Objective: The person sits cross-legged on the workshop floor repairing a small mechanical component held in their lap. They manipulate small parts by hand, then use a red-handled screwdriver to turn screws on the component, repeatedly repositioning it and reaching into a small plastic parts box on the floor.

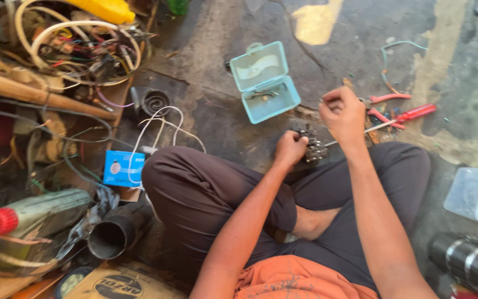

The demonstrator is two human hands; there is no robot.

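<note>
I sit cross-legged on a stained concrete floor. My left hand [290, 148] is closed around a small dark metal part [312, 148] that rests on the floor in front of my knees. My right hand [342, 113] hovers just above and to the right of it, fingers curled shut; whether it pinches something tiny I cannot tell. A light blue plastic case [263, 83] lies open a little beyond my hands, with small pieces inside its lower half. A red-handled screwdriver [408, 115] and red pliers [385, 108] lie right of my right hand.
A heap of tangled wires, cables and hose [73, 44] fills the left side, with a wooden handle, a red-capped bottle [26, 216], a black pipe [117, 232] and a small blue box [118, 167]. A clear plastic container [477, 195] and a black cylinder [468, 261] sit at right.
</note>
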